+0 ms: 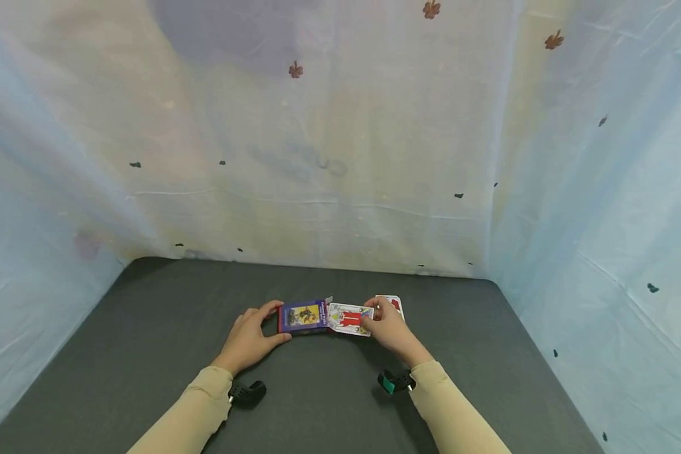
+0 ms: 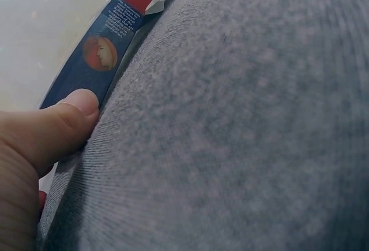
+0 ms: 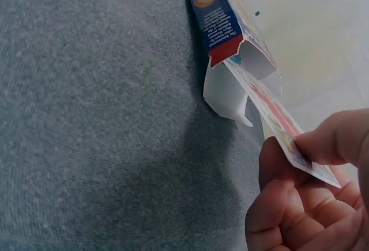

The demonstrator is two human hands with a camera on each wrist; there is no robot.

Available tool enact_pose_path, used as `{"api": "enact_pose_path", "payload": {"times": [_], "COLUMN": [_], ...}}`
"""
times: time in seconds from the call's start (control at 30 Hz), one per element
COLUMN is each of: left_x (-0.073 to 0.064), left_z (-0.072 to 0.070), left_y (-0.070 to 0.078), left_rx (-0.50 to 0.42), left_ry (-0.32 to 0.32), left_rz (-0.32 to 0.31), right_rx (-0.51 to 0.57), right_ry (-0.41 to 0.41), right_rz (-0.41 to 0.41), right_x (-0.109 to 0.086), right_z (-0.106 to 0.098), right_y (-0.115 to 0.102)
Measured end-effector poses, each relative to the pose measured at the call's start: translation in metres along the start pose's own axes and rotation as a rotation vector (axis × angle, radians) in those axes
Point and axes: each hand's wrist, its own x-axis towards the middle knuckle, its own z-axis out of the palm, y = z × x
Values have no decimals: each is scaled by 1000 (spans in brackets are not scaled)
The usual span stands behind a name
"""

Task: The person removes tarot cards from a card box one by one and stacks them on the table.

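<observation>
A blue and red card box (image 1: 303, 315) with a picture on its top lies on the dark table. My left hand (image 1: 250, 338) grips its left end, the thumb (image 2: 75, 107) pressed to the box's printed near side. From the open right end sticks a tarot-like card (image 1: 350, 319) with a red figure. My right hand (image 1: 394, 332) pinches the card's outer end between thumb and fingers. In the right wrist view the card's other end (image 3: 239, 72) sits at the box mouth, above a white flap (image 3: 225, 92) that hangs open.
Another card (image 1: 396, 302) lies just beyond my right hand, partly hidden by it. The dark cloth-covered table (image 1: 318, 403) ends at a pale plastic curtain (image 1: 346, 157) behind and at both sides. A black strap (image 1: 246, 394) is on each wrist.
</observation>
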Motion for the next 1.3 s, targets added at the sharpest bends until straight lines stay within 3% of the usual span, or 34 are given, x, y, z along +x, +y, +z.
{"api": "enact_pose_path", "payload": {"times": [0.27, 0.47, 0.57, 0.73, 0.93, 1.3], "left_x": [1, 1, 1, 1, 1, 3], "left_z": [2, 1, 1, 1, 0, 2], "left_y": [-3, -3, -3, -3, -2, -3], "left_rx": [2, 6, 1, -8, -12, -11], "left_ry": [-6, -3, -2, -2, -8, -12], "left_rz": [-11, -17, -17, -20, -28, -32], "right_rx": [-27, -33, -48, -68, -63, -69], "right_ry": [-5, -105, -116, 4, 138, 258], "right_rz": [7, -2, -26, -16, 78, 189], "right_x": [-2, -2, -4, -5, -7, -3], "right_z": [2, 1, -2, -15, -39, -63], "right_y": [-2, -2, -3, 0, 14, 43]}}
